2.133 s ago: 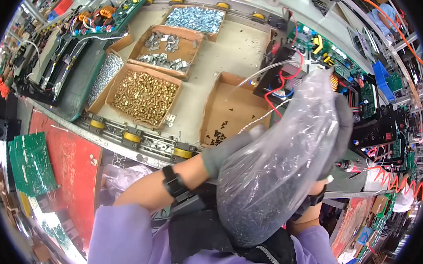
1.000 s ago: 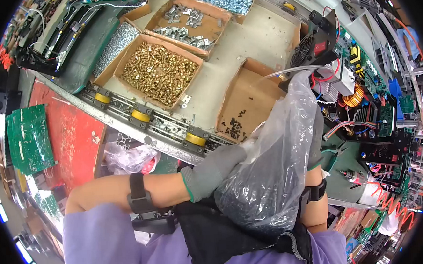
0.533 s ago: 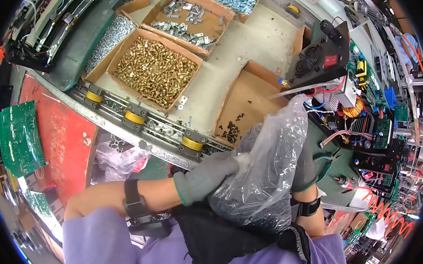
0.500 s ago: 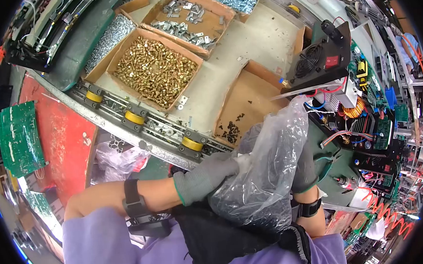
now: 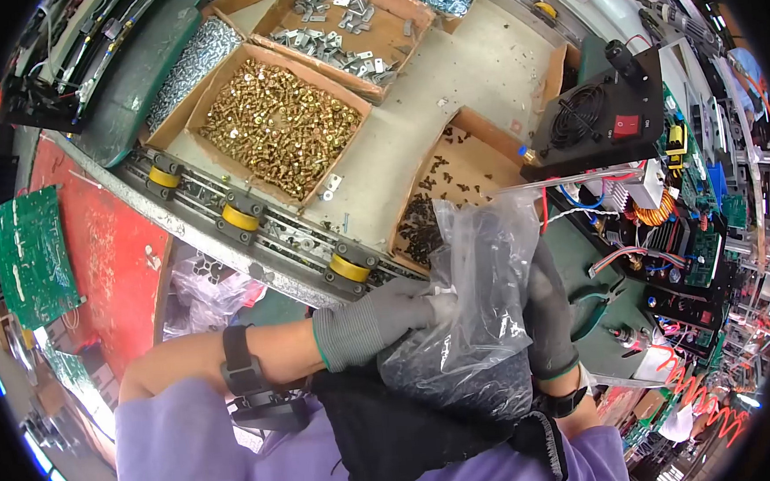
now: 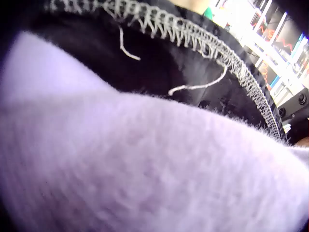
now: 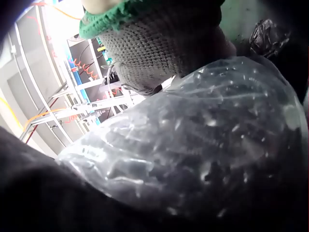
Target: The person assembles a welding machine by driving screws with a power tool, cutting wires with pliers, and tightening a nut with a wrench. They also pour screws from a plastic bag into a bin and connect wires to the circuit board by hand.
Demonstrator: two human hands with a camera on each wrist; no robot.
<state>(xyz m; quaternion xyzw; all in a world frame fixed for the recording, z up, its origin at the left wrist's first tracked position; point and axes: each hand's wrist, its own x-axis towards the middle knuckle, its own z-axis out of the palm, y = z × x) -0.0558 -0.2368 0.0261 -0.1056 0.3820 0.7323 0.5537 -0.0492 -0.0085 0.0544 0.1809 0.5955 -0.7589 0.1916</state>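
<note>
A clear plastic bag (image 5: 487,322) full of small dark parts hangs before the person's lap, its mouth tipped over the near end of a cardboard box (image 5: 503,149). Small black screws (image 5: 421,225) lie heaped and scattered inside that box. The gloved left hand (image 5: 377,322) pinches the bag's left side below the mouth. On the bag's other side the gloved right hand (image 5: 548,319) holds it, fingers mostly hidden behind the plastic. In the right wrist view, a grey glove (image 7: 159,53) with a green cuff lies against the bulging bag (image 7: 207,140). The left wrist view shows mainly a purple garment (image 6: 154,164).
Boxes of brass-coloured screws (image 5: 277,128), metal brackets (image 5: 329,45) and silver screws (image 5: 194,76) stand on the bench to the left. A roller rail (image 5: 242,216) runs along the near edge. A black-cased electronic unit (image 5: 585,127) and pliers (image 5: 594,307) are at the right.
Both hands have lowered the bag and tipped its mouth toward the cardboard box. More black screws now lie in the box, spread farther back.
</note>
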